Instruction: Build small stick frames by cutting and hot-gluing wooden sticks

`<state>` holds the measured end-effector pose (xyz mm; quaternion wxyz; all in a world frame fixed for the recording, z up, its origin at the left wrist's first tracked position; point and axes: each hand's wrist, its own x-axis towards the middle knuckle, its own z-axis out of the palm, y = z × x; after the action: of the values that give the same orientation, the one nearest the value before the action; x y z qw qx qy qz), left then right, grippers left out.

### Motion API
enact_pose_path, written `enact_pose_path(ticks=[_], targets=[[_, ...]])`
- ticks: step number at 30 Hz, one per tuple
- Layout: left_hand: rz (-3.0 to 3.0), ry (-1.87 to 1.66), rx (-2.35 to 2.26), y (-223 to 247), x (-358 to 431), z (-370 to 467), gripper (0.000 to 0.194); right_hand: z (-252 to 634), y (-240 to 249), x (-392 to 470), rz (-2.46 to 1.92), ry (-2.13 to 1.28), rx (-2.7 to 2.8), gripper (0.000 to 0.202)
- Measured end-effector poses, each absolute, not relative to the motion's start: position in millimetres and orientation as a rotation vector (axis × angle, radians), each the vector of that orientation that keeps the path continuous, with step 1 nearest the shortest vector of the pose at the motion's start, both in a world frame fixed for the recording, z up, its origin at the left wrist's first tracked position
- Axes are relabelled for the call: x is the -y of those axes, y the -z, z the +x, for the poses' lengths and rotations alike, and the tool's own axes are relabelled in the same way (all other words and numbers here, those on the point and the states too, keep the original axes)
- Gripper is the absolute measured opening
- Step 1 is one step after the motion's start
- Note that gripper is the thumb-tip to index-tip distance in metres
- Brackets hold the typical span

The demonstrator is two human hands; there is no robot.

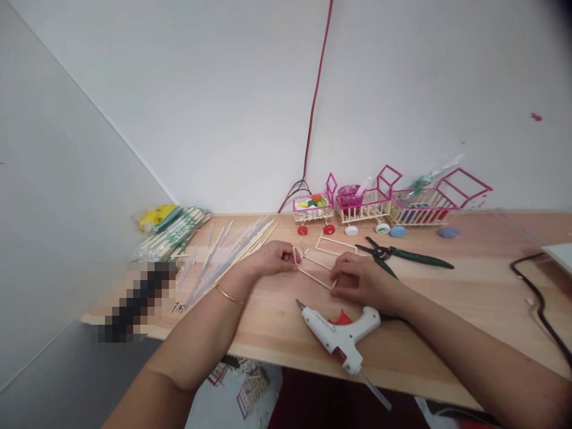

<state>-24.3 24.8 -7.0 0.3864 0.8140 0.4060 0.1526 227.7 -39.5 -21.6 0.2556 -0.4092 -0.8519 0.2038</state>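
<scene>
Both hands hold a small open frame of thin wooden sticks (314,278) just above the wooden table. My left hand (277,258) pinches its left end, where a short stick points up. At the right end, my right hand (357,278) has its fingers closed on the corner. A second stick frame (338,242) lies flat behind it, close to green-handled pliers (417,257). Nearer the front edge rests a white glue gun (342,336) with a red trigger, its nozzle toward the upper left and a glue stick out of its rear.
Loose wooden and translucent sticks (223,250) spread left of my left hand, near packaged sticks (179,229). Three stick carts (364,208) with bottle-cap wheels stand along the wall. A black cable (538,292) crosses the right side. Other stick pieces (252,387) lie below the table.
</scene>
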Motion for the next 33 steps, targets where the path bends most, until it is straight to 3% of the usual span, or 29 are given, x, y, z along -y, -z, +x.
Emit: enact_pose_path(ticks=[11, 23, 33], targets=[[2.322, -0.369, -1.072, 7.3, -24.4, -22.6, 0.014, 227.3, 20.1, 40.4, -1.118, -0.546, 2.317, 0.016], [2.212, -0.452, -1.073, 4.9, -20.1, -22.4, 0.020, 226.5, 19.2, 40.8, -1.110, -0.545, 2.300, 0.013], [2.192, -0.494, -1.019, 9.4, -23.3, -21.6, 0.013, 227.6, 20.8, 40.0, -1.111, -0.519, 2.299, 0.013]])
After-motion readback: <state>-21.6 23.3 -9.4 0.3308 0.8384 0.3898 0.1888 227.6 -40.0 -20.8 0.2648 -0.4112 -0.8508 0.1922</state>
